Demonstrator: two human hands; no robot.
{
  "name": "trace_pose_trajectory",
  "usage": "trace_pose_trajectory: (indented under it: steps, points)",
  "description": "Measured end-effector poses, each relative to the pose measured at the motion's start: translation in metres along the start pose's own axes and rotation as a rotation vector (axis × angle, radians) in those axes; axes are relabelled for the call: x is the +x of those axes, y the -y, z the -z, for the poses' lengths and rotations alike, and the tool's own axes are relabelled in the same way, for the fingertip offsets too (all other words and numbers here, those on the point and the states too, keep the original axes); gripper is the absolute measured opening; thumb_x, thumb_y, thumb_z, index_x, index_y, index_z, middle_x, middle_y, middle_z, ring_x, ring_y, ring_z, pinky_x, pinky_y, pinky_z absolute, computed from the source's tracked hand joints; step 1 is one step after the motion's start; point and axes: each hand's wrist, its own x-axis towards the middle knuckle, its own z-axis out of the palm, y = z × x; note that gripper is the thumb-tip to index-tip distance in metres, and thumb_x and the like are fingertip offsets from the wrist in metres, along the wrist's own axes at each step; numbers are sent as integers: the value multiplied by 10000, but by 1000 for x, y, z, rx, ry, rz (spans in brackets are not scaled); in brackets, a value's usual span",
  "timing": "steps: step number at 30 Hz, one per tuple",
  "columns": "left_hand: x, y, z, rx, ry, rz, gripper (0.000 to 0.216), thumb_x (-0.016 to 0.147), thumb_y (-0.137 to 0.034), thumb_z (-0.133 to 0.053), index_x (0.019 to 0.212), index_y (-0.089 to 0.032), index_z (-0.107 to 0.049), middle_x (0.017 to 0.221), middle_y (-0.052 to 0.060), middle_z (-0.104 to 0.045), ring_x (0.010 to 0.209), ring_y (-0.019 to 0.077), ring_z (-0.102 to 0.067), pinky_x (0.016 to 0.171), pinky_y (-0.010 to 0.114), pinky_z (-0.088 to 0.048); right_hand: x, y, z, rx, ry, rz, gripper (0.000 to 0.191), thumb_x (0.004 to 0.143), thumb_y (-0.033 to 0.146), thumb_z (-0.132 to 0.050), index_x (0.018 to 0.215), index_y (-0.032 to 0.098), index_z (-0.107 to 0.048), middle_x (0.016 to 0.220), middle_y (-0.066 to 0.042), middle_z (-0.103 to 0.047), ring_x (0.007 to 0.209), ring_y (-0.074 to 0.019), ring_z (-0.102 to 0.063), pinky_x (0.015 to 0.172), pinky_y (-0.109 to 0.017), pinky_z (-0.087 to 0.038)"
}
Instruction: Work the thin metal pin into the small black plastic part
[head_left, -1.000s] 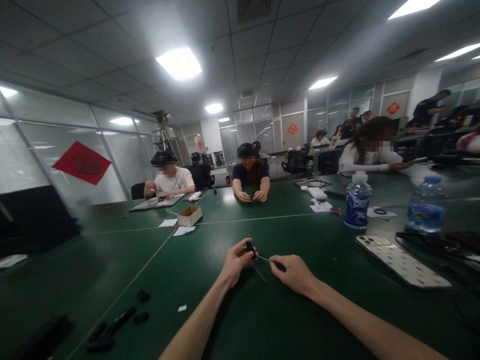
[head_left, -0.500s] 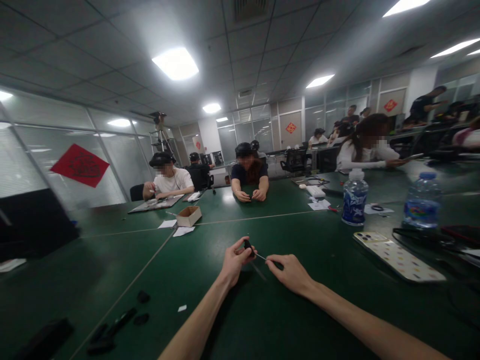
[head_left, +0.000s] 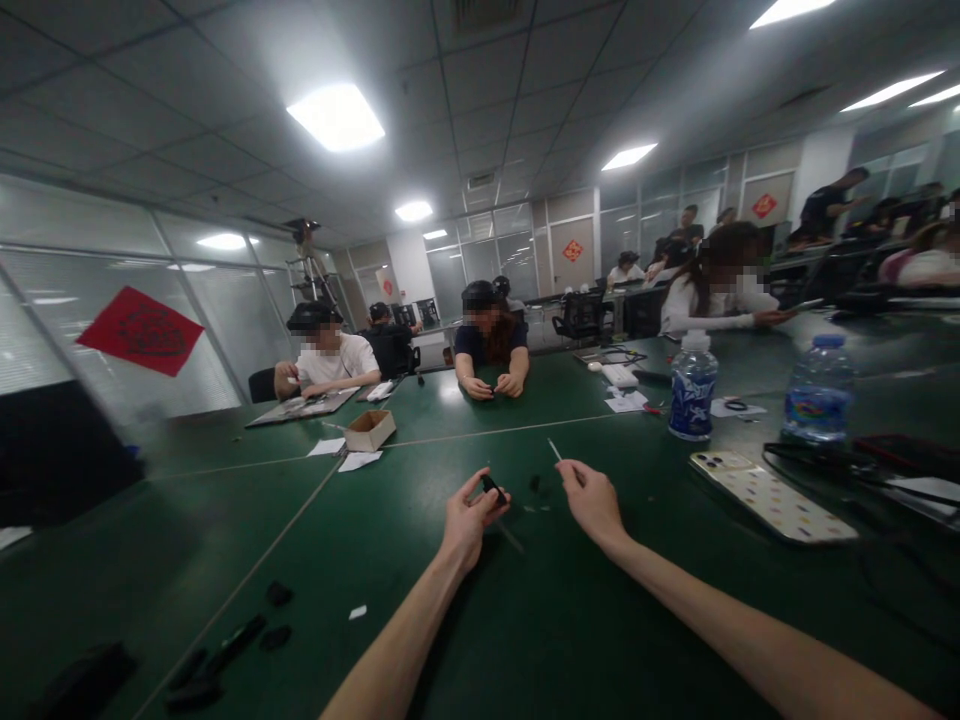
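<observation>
My left hand (head_left: pixel 466 518) pinches a small black part (head_left: pixel 493 488) between thumb and fingers, just above the green table (head_left: pixel 390 560). My right hand (head_left: pixel 592 497) is closed on a thin tool (head_left: pixel 555 450) whose pale tip points up and away. Between the hands a tiny black piece (head_left: pixel 534 483) lies on the table. The two hands are a short way apart.
Black parts (head_left: pixel 225 645) lie at the near left. A phone in a spotted case (head_left: pixel 772 497), cables (head_left: pixel 825 458) and two water bottles (head_left: pixel 691 386) are at the right. A small cardboard box (head_left: pixel 369 429) and papers sit mid-table. Other people sit across the table.
My right hand has drawn the thin tool out and away from the black part, lifting to the right. A tiny black piece now lies between the hands. The view tilted slightly.
</observation>
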Motion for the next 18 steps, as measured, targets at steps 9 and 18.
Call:
trace_pose_trajectory:
  steps: [9, 18]
  points:
    - [6, 0, 3, -19, -64, -52, 467, 704, -151, -695, 1137, -130, -521, 789, 71, -667, 733, 172, -672, 767, 332, -536, 42, -52, 40, -71, -273, -110, 506, 849, 534, -341, 998, 157, -644, 778, -72, -678, 614, -198, -599, 544, -271, -420]
    - [-1, -1, 0, 138, 99, -111, 103, 690, -183, -553, 773, -187, -493, 593, -74, -473, 462, 44, -456, 474, 165, -352, 65, -84, 75, -355, -354, -202, 411, 780, 449, -485, 956, 116, -651, 832, -117, -679, 743, -235, -618, 662, -293, -426]
